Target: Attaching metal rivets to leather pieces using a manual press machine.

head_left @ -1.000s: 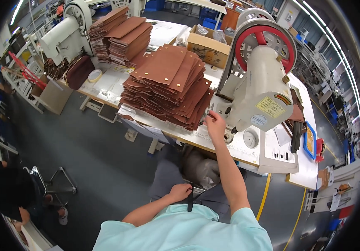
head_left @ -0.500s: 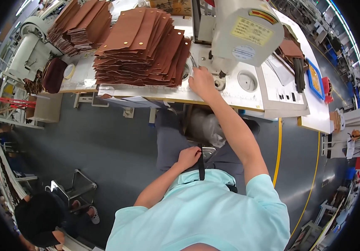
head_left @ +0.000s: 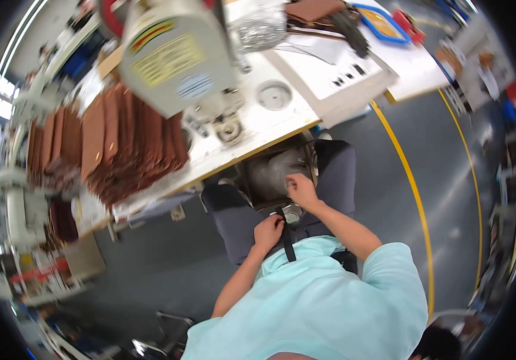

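My right hand (head_left: pixel 300 191) is above my lap, in front of a dark bin (head_left: pixel 273 174) with grey bagged material under the table edge. Its fingers are loosely bent and apart, with nothing visible in them. My left hand (head_left: pixel 268 233) is closed at a black strap (head_left: pixel 288 243) hanging at my waist, near a metal piece. Beyond them stands the white sewing machine (head_left: pixel 174 60) with a red wheel, and left of it a tall stack of brown leather pieces (head_left: pixel 123 144) with gold studs. A small metal tool (head_left: pixel 198 126) lies by the machine's base.
A second leather stack (head_left: pixel 54 144) and another machine (head_left: pixel 21 216) are at the left. To the right are a round recess (head_left: pixel 274 96) in the white table, a paper sheet (head_left: pixel 336 78), a blue tray (head_left: pixel 381 24) and yellow floor lines (head_left: pixel 403 156).
My right hand has drawn back from beside the leather stack on the table to over my lap. The view has swung right. My left hand stays at the strap.
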